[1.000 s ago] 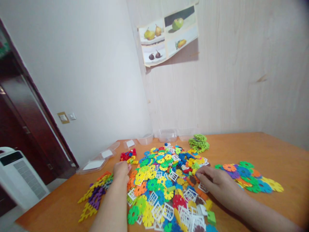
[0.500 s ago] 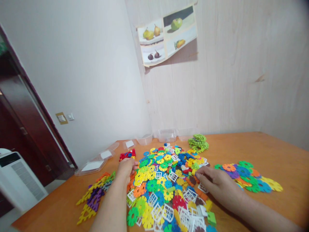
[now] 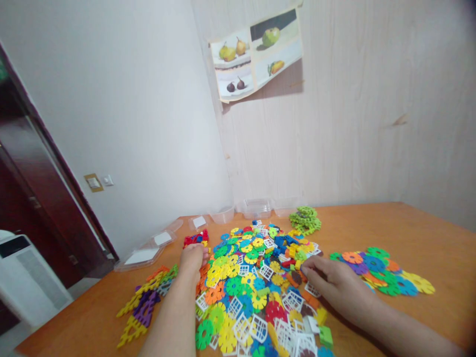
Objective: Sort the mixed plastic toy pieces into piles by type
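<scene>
Sorting underway — green stack [image 3: 306, 220] at 12 o'clock and purple-yellow group [image 3: 143, 303] at 9 set apart; main pile [image 3: 256, 282] remains. Left hand [image 3: 193, 258] and right hand [image 3: 330, 282] rest loosely curled on it — grip indiscernible.

Orange-brown table [image 3: 427, 233], and the big pile [image 3: 260, 282] is a riot of yellow, blue, green, orange and red discs with white grid pieces. All-green stack [image 3: 305, 220] behind it; purple and yellow triangles [image 3: 143, 302] on the left.
</scene>
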Demonstrator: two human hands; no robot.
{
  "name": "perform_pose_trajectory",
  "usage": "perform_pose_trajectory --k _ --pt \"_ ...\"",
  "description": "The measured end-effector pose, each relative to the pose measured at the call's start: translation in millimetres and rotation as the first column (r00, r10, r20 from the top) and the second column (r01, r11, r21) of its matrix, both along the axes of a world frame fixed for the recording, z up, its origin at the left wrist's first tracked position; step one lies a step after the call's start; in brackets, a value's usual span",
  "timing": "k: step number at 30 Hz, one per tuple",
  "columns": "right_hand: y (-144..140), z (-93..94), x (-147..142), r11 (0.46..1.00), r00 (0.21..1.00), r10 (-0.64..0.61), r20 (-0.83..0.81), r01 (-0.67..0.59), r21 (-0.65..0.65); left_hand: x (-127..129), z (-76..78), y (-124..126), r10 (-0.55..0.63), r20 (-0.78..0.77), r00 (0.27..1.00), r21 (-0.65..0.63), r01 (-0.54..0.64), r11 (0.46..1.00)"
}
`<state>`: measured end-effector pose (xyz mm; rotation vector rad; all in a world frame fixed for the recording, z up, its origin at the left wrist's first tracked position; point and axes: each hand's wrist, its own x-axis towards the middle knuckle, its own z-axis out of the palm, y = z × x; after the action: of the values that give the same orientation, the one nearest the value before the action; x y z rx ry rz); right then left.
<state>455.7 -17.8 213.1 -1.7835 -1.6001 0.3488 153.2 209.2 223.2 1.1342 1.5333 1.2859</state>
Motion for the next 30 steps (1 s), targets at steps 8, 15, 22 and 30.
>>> perform_pose_trajectory --k 8,15,22,30 --pt "-0.6 1.5 1.2 1.000 1.000 0.005 0.013 -0.005 0.006 1.6 -0.8 -2.8 -0.050 -0.050 0.998 0.035 0.051 0.998" --pt "-0.5 0.2 2.8 1.000 0.999 0.007 0.032 -0.008 0.030 7.4 -4.5 -9.1 -0.131 0.020 0.991 0.096 0.129 0.987" --pt "-2.6 3.2 0.2 1.000 0.999 -0.001 0.041 0.000 0.015 22.9 -3.8 -17.2 -0.327 0.103 0.940 0.086 0.319 0.944" --pt "-2.1 -0.8 -0.1 1.000 1.000 0.001 0.027 -0.001 0.009 39.7 7.8 -37.1 -0.537 0.051 0.842 0.103 0.530 0.842"
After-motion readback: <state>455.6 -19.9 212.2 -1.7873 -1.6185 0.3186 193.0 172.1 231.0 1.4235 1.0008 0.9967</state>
